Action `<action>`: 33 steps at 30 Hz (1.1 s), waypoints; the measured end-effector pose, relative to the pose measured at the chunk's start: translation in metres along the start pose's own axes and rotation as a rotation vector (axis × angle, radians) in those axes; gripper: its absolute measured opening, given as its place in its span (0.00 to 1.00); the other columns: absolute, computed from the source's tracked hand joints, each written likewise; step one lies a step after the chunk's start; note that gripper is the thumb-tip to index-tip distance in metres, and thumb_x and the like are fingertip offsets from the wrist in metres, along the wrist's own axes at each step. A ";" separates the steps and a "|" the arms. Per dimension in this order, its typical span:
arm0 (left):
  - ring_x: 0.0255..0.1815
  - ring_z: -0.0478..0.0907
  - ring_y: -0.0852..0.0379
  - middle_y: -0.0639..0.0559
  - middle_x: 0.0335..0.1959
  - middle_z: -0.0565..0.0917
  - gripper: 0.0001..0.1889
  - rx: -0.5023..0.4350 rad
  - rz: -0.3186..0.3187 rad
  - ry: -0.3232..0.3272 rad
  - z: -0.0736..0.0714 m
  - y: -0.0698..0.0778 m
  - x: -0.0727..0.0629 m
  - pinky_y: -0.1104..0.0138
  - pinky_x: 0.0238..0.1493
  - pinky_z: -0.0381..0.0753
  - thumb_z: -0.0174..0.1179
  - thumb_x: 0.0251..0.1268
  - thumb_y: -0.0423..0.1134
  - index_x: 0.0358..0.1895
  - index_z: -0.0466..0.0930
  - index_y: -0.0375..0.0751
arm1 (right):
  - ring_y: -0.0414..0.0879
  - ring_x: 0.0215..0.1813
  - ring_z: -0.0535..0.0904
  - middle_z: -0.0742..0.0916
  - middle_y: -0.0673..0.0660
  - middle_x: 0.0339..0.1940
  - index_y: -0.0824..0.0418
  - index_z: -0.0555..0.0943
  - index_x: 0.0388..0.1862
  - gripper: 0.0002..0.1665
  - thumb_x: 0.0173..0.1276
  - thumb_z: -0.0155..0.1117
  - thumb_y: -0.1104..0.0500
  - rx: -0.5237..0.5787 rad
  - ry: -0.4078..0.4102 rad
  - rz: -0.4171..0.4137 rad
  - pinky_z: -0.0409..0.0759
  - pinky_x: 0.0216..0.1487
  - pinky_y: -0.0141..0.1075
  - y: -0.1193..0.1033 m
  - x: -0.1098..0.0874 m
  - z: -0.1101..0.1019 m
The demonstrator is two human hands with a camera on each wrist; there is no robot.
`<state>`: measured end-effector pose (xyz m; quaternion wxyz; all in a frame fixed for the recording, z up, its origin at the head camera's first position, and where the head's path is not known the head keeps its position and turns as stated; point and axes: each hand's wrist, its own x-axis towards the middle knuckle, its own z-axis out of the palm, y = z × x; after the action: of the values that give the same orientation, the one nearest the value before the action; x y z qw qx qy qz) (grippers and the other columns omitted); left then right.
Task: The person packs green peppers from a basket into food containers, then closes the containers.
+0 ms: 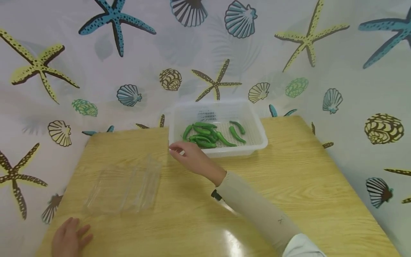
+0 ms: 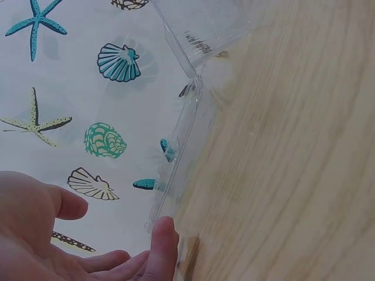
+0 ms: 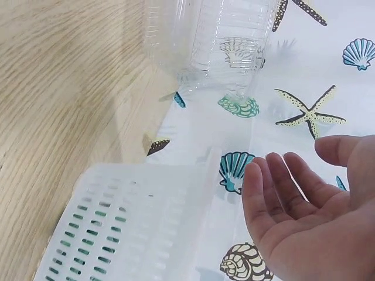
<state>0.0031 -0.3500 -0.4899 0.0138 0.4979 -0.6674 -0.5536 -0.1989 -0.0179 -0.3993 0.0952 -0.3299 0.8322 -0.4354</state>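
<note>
A clear plastic clamshell container [image 1: 110, 189] stands unfolded at the left of the table; through its thin walls the wood shows. My left hand [image 1: 70, 237] hovers near the container's front left corner, fingers loosely spread and holding nothing. In the left wrist view, a fingertip [image 2: 163, 234] overlaps the container's lower end. At the back, a white slotted basket [image 1: 261, 141] holds several green chili peppers [image 1: 205, 134]. My right hand [image 1: 192, 159] is over the basket's front left corner, fingers gently bent, palm bare. In the right wrist view, that hand [image 3: 316, 222] appears beside the basket wall [image 3: 140, 216].
The wooden table [image 1: 289, 185] ends at a wall sheet [image 1: 144, 64] printed with starfish and shells, which also runs along both sides. A small black clip [image 1: 216, 195] sits by the right sleeve [image 1: 250, 210].
</note>
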 end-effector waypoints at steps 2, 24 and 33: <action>0.36 0.75 0.64 0.39 0.73 0.47 0.35 -0.012 -0.011 -0.024 0.002 0.002 0.004 0.64 0.38 0.80 0.32 0.71 0.58 0.74 0.33 0.46 | 0.38 0.52 0.74 0.79 0.51 0.55 0.58 0.74 0.59 0.22 0.74 0.48 0.49 0.005 -0.010 -0.007 0.73 0.49 0.29 -0.002 0.008 0.005; 0.54 0.70 0.54 0.44 0.74 0.44 0.39 -0.014 0.047 -0.081 0.016 0.006 0.029 0.71 0.35 0.79 0.43 0.71 0.53 0.73 0.27 0.53 | 0.48 0.67 0.65 0.65 0.50 0.70 0.51 0.54 0.74 0.38 0.71 0.37 0.34 0.110 -0.117 0.087 0.66 0.61 0.39 -0.006 0.039 0.073; 0.39 0.74 0.70 0.49 0.75 0.44 0.37 -0.048 0.076 -0.049 0.018 0.006 0.026 0.71 0.38 0.79 0.47 0.71 0.49 0.74 0.33 0.56 | 0.41 0.63 0.68 0.73 0.54 0.64 0.54 0.60 0.71 0.36 0.71 0.45 0.37 0.110 -0.059 0.087 0.68 0.59 0.37 -0.001 0.028 0.077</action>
<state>-0.0246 -0.3554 -0.5065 0.0305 0.4580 -0.6725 -0.5806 -0.1858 -0.0873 -0.4418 0.1567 -0.3005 0.8173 -0.4660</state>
